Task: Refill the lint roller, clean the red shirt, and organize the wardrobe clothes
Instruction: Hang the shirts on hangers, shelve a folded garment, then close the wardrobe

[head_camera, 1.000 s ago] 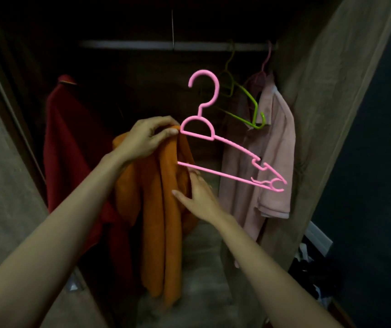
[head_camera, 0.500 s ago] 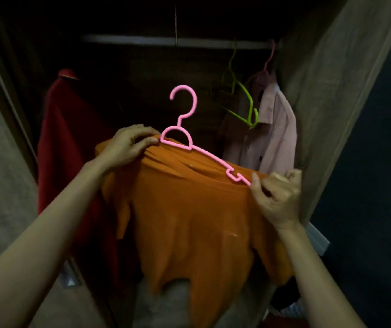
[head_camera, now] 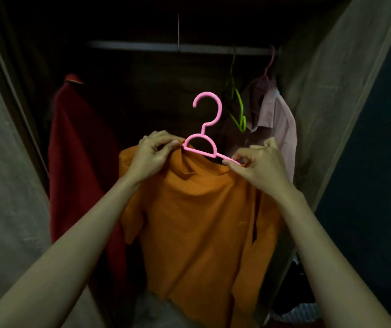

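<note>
Both hands work at the neckline of the orange shirt (head_camera: 197, 223): left hand (head_camera: 153, 157) pinches fabric beside the pink hanger (head_camera: 205, 138), right hand (head_camera: 258, 165) pinches collar cloth over the hanger's arm. Advisable: seat both shoulders evenly before lifting to the rail (head_camera: 166, 46). Behind, the red shirt (head_camera: 76, 147) hangs left, a pink shirt (head_camera: 278, 129) right.

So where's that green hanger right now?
The green hanger hangs from the rod at upper right, just left of the pink shirt, behind the pink hanger.
</note>
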The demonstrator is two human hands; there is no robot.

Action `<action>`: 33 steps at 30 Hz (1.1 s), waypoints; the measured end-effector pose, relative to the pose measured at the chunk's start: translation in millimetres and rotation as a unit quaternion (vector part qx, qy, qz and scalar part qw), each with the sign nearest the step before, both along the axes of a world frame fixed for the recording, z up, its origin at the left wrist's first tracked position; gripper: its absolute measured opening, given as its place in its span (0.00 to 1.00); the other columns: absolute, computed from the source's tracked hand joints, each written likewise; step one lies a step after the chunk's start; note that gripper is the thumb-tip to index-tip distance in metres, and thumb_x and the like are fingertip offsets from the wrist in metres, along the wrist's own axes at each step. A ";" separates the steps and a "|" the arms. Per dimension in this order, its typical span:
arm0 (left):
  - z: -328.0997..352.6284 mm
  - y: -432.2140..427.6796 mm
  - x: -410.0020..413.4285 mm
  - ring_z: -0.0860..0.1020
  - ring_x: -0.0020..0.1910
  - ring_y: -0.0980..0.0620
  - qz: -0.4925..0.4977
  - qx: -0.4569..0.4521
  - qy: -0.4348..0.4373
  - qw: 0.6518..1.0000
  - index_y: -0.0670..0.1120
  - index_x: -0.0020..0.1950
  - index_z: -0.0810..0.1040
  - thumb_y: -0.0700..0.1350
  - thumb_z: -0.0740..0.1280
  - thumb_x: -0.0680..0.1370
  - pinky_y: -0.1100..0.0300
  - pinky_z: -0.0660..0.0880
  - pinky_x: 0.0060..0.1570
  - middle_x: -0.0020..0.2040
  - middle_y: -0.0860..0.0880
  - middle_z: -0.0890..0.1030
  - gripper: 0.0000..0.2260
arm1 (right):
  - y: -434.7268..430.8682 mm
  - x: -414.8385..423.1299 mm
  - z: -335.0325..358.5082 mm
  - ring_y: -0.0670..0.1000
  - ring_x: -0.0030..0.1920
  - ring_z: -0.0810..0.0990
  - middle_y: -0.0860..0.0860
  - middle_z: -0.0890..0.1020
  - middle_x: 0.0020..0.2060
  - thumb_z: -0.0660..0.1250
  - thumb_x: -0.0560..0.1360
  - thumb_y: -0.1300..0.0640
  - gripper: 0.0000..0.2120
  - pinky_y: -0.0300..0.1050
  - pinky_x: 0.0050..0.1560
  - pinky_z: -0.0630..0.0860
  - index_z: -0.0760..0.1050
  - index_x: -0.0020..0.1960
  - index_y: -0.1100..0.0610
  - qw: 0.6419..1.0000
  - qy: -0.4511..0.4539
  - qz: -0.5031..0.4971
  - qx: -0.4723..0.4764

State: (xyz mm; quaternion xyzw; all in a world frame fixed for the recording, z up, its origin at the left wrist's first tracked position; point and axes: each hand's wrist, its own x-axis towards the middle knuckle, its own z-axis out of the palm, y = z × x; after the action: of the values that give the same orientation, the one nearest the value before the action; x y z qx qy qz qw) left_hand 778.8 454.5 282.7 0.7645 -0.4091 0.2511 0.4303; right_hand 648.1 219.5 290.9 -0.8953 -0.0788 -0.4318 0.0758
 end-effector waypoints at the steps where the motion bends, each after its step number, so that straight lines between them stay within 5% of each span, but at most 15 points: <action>1: -0.2 1.2 1.0 0.77 0.51 0.57 0.011 -0.014 -0.008 1.000 0.50 0.54 0.83 0.45 0.63 0.80 0.45 0.73 0.58 0.47 0.57 0.81 0.09 | -1.7 0.6 0.2 0.50 0.33 0.70 0.48 0.75 0.28 0.66 0.72 0.41 0.15 0.43 0.43 0.53 0.82 0.39 0.52 1.000 0.000 -0.002 0.007; 6: -0.1 24.7 16.0 0.77 0.55 0.52 0.106 -0.060 -0.002 0.993 0.47 0.55 0.82 0.42 0.64 0.80 0.54 0.73 0.58 0.51 0.54 0.80 0.09 | -19.9 -5.1 -8.0 0.52 0.39 0.70 0.46 0.70 0.30 0.68 0.71 0.39 0.14 0.44 0.45 0.56 0.82 0.40 0.49 0.997 0.003 -0.037 0.067; 11: -0.3 -8.8 -2.3 0.79 0.56 0.54 -0.001 0.123 -0.029 0.992 0.50 0.62 0.80 0.54 0.61 0.79 0.55 0.74 0.58 0.57 0.50 0.82 0.16 | 4.2 3.0 -9.2 0.52 0.31 0.71 0.49 0.73 0.27 0.68 0.70 0.43 0.12 0.44 0.40 0.52 0.82 0.37 0.51 1.000 -0.005 -0.016 0.002; 14: -0.8 -33.3 -17.6 0.83 0.46 0.55 -0.064 0.107 0.095 0.988 0.50 0.57 0.79 0.54 0.67 0.77 0.50 0.79 0.51 0.47 0.52 0.85 0.13 | 11.5 7.4 -16.6 0.50 0.30 0.70 0.50 0.75 0.27 0.69 0.70 0.44 0.12 0.44 0.40 0.52 0.81 0.36 0.51 1.000 -0.004 -0.018 -0.024; 19: 1.5 -41.7 -14.1 0.80 0.37 0.47 -0.064 0.095 0.096 0.989 0.49 0.44 0.80 0.56 0.72 0.72 0.47 0.74 0.39 0.38 0.48 0.83 0.12 | 17.0 0.3 -24.7 0.52 0.32 0.76 0.50 0.79 0.30 0.67 0.73 0.44 0.11 0.46 0.42 0.57 0.82 0.45 0.50 0.999 -0.048 -0.012 0.006; 23: 3.9 -46.5 -6.4 0.77 0.35 0.55 -0.056 0.099 0.084 0.990 0.48 0.42 0.79 0.50 0.72 0.74 0.54 0.73 0.39 0.36 0.53 0.80 0.07 | 37.2 -14.2 -19.2 0.46 0.38 0.76 0.47 0.81 0.37 0.66 0.75 0.44 0.13 0.46 0.45 0.62 0.80 0.54 0.50 0.989 -0.094 0.099 0.053; 28: 14.1 -27.0 6.3 0.82 0.43 0.53 -0.114 0.049 0.159 0.979 0.53 0.41 0.82 0.50 0.73 0.73 0.53 0.76 0.48 0.39 0.52 0.84 0.03 | 8.7 -24.3 -11.5 0.47 0.62 0.70 0.47 0.74 0.59 0.53 0.78 0.38 0.23 0.50 0.64 0.64 0.70 0.67 0.46 0.984 0.119 -0.013 0.130; 30: 16.0 -25.7 6.6 0.80 0.41 0.59 -0.130 0.055 0.159 0.977 0.50 0.42 0.82 0.45 0.72 0.74 0.58 0.76 0.48 0.39 0.55 0.82 0.01 | -2.7 -26.1 -8.6 0.48 0.57 0.77 0.48 0.79 0.56 0.53 0.79 0.40 0.19 0.51 0.62 0.72 0.75 0.61 0.48 0.951 0.255 0.036 0.171; 33: 18.5 -28.4 4.2 0.77 0.37 0.64 -0.140 0.062 0.150 0.977 0.52 0.40 0.80 0.42 0.72 0.74 0.68 0.73 0.42 0.35 0.60 0.80 0.05 | -0.6 -29.9 -7.5 0.47 0.47 0.83 0.49 0.84 0.46 0.57 0.79 0.46 0.15 0.48 0.53 0.79 0.80 0.51 0.52 0.884 0.338 0.171 0.272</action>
State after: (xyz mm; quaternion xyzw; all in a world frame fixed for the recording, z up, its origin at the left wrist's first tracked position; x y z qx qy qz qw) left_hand 783.0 426.2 301.3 0.7536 -0.4577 0.0456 0.4696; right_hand 618.2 218.9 283.5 -0.9038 -0.0795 -0.0877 0.4113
